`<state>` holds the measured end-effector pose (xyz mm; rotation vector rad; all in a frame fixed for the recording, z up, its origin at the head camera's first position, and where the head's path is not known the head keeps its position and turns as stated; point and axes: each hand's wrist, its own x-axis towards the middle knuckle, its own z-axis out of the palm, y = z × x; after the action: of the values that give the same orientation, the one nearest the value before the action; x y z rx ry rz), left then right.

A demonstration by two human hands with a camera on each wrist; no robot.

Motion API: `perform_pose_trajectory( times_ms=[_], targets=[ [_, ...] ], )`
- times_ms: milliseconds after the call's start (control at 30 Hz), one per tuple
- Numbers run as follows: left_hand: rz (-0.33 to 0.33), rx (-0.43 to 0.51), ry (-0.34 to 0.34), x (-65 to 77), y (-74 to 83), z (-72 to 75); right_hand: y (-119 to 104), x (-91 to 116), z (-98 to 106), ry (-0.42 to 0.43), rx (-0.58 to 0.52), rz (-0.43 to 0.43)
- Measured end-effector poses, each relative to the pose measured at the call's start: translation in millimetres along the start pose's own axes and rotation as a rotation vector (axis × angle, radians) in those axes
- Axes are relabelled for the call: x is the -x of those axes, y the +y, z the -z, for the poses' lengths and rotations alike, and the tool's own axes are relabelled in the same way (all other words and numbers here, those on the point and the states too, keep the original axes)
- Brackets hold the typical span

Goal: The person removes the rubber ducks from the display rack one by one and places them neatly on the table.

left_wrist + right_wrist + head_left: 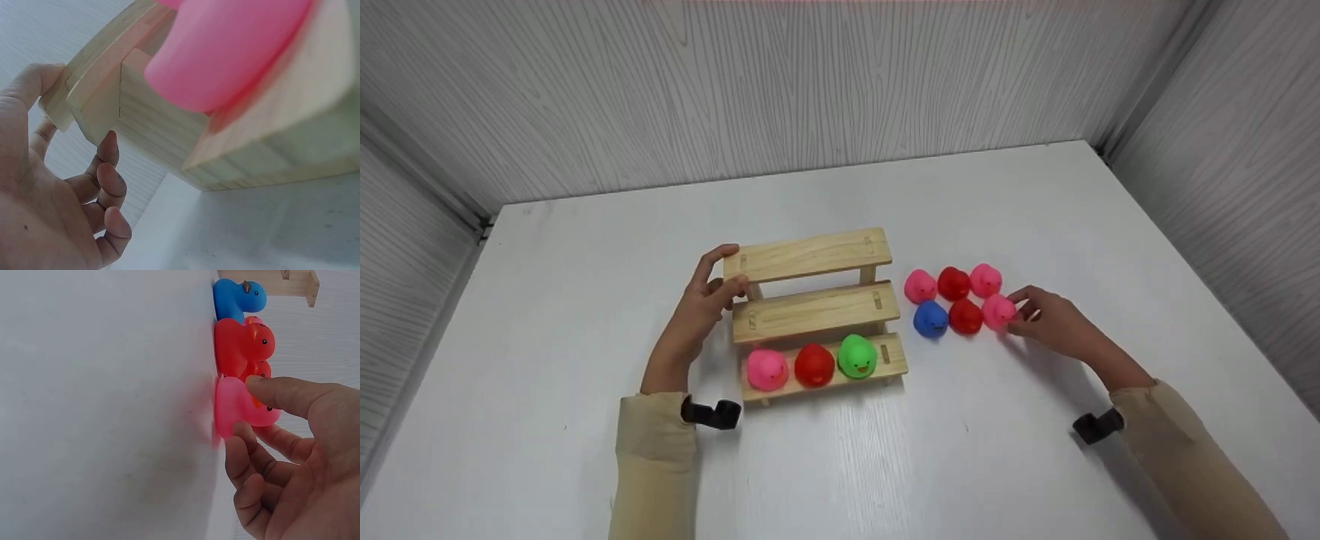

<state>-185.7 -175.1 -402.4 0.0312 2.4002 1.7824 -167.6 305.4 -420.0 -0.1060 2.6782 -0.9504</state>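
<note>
Pink toy duck, right of centre: pinched by right hand; apparently the pick-up step, next lift needing secure fingertips. Three-tier wooden rack, centre: top board's end gripped by left hand.

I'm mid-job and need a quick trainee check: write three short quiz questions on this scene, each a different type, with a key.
1. Multiple choice: which end of the wooden rack does the left hand grip? A) left B) right C) neither
2. True or false: the green duck sits on the bottom shelf.
3. Count: including the pink duck that the right hand pinches, how many ducks are off the rack?

Key:
1. A, at the top shelf.
2. True; it sits beside a red duck.
3. Six, in two rows of three.
</note>
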Motion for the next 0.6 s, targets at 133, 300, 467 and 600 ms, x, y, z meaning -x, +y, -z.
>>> perform_pose_trajectory(
  times_ms=[133, 300, 467, 600],
  targets=[
    [-0.013, 0.001, -0.004, 0.3, -0.8, 1.1, 2, -1, 0, -0.001, -0.005, 0.003],
    [-0.019, 0.003, -0.006, 0.8, -1.3, 1.8, 1, -1, -1, -0.001, -0.010, 0.015],
    [-0.014, 0.005, -0.008, 1.2, 0.4, 0.5, -2, 2, 3, 0.018, -0.013, 0.025],
    [-0.014, 0.008, -0.008, 0.8, 1.7, -0.5, -8, 5, 8, 0.041, -0.019, 0.035]
  ],
)
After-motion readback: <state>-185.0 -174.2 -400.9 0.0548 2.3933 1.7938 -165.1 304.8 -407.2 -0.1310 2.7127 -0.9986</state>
